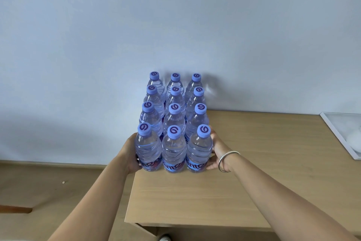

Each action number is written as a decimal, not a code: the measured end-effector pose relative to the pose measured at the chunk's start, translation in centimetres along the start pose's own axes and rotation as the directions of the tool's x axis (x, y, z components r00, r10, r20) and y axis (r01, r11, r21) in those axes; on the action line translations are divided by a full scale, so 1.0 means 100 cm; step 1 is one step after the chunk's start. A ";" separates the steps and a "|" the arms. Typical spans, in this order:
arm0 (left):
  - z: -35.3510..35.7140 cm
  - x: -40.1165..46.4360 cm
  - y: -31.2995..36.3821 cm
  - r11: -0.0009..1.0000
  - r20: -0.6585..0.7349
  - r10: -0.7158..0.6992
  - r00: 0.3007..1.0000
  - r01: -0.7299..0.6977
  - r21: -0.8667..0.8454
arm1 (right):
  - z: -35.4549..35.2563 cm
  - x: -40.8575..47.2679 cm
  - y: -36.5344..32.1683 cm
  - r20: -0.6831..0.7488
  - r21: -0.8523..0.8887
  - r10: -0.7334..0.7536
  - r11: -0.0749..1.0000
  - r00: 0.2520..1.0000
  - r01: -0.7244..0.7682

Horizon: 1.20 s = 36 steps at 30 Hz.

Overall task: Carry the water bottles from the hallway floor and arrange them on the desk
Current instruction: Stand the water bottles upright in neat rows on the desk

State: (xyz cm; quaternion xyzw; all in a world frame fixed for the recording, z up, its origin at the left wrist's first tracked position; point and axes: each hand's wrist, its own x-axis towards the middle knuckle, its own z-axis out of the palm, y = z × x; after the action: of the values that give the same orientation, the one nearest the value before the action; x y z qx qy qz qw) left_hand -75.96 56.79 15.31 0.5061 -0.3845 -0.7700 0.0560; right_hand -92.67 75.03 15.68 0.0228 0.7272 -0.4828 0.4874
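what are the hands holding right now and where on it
The left hand grips the lower body of the front-left bottle; the right hand grips the front-right bottle, squeezing the front row on the desk.

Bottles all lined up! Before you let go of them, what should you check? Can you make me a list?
1. All twelve bottles upright, in rows of three: ok.
2. Caps on every bottle: ok.
3. Pack fully on the desk: cannot tell, its left side sits right at the desk's left edge.
4. Back row against the wall: cannot tell.
5. Left hand steadying the front left bottle: ok.
6. Right hand steadying the front right bottle: ok.
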 end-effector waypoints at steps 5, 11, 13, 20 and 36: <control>-0.008 -0.004 0.049 0.981 -0.044 0.105 0.994 -0.096 0.170 | -0.008 0.004 -0.024 -0.049 -0.016 -0.164 0.986 0.985 0.163; 0.021 -0.014 0.070 0.957 0.072 0.137 0.988 -0.151 0.246 | -0.001 0.009 -0.036 0.036 0.100 -0.278 0.957 0.960 0.273; 0.022 -0.013 0.069 0.955 0.085 0.141 0.986 -0.159 0.251 | 0.001 0.013 -0.035 0.020 0.111 -0.280 0.955 0.960 0.276; 0.020 -0.009 0.077 0.933 0.026 0.130 0.991 -0.131 0.334 | -0.013 0.013 -0.040 -0.059 0.000 -0.199 0.980 0.978 0.199; 0.052 -0.005 0.103 0.797 0.062 0.406 0.912 -0.386 0.464 | -0.001 0.029 -0.073 0.034 0.179 -0.248 0.955 0.968 0.238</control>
State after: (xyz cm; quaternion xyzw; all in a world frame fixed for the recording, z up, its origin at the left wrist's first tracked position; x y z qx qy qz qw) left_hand -83.09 52.59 23.42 0.4284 -0.6540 -0.6154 0.1003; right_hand -97.95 69.93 18.52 -0.0381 0.6657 -0.6010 0.4407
